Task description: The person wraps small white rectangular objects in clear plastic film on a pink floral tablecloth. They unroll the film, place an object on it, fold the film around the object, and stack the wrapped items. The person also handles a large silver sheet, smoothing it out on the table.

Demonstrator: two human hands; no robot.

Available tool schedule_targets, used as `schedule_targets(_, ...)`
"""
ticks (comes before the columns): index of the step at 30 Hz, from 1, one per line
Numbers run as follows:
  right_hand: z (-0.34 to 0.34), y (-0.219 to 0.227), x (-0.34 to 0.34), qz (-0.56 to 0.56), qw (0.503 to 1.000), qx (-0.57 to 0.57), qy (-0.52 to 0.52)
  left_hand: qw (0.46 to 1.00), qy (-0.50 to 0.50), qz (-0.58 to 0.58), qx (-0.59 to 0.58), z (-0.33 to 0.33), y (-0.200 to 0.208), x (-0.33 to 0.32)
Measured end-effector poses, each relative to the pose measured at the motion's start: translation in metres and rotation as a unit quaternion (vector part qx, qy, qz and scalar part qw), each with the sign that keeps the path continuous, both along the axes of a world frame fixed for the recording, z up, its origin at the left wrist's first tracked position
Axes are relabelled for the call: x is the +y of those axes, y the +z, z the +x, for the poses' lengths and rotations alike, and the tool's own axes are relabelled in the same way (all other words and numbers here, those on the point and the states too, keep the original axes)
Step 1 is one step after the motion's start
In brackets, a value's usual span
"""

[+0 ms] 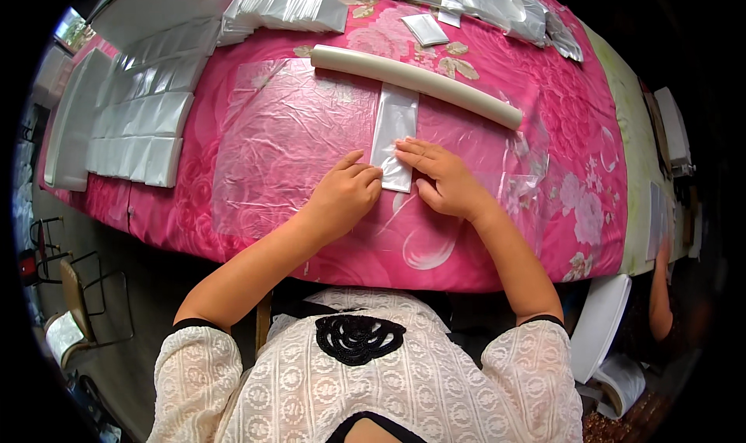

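Observation:
A folded strip of whitish, glossy plastic film (398,124) lies lengthwise on the table in front of me. My left hand (350,193) rests at its lower left edge, fingers loosely bent and slightly apart, with the thumb hidden. On the strip's right side lies my right hand (444,177), its fingers stretched flat on the film and the thumb beside the near end. Under the strip spreads a clear plastic sheet (287,132), wrinkled and reaching out to both sides. A long cream-coloured tube (416,85) lies slantwise across the strip's far end.
Stacks of folded silvery packets (140,116) stand at the left, with a row of more packets (284,12) behind. One small folded packet (425,29) and a pile of film (482,4) lie at the back. A pink flowered cloth (575,132) covers the table. Another person's arm (661,295) shows at far right.

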State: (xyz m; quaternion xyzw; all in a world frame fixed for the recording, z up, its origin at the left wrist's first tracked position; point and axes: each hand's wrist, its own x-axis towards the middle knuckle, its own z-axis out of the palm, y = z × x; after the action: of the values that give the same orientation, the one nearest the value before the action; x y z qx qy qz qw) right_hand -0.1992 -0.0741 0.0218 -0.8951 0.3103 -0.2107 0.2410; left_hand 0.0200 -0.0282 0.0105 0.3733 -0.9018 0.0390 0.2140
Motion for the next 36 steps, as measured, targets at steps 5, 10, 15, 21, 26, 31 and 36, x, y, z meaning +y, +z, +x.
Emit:
schedule_targets(5, 0.003, 0.002, 0.007, -0.065, 0.997, -0.033, -0.013, 0.982, -0.048, 0.153, 0.096, -0.004, 0.015, 0.013)
schedule_targets(10, 0.010, -0.006, 0.047, -0.133, 0.988, -0.080, 0.008, 0.976, -0.116, 0.141, 0.118, 0.004, 0.025, 0.047)
schedule_targets(15, 0.009, -0.004, 0.054, -0.127, 0.989, -0.080, 0.011, 0.976, -0.073, 0.173, 0.112, 0.011, 0.013, 0.053)
schedule_targets(21, 0.008, 0.004, 0.045, 0.128, 0.981, -0.058, -0.132, 0.910, 0.098, 0.312, 0.253, 0.002, 0.013, 0.044)
schedule_targets(26, 0.021, 0.005, 0.017, 0.319, 0.923, -0.003, -0.214, 0.826, 0.215, 0.380, 0.355, -0.005, 0.013, 0.022)
schedule_targets(31, 0.025, 0.009, 0.001, 0.412, 0.878, 0.026, -0.243, 0.769, 0.251, 0.450, 0.377, 0.000, 0.013, 0.006)
schedule_targets(36, 0.028, 0.017, -0.005, 0.475, 0.847, 0.031, -0.236, 0.943, 0.154, 0.171, 0.241, -0.001, 0.018, 0.018)
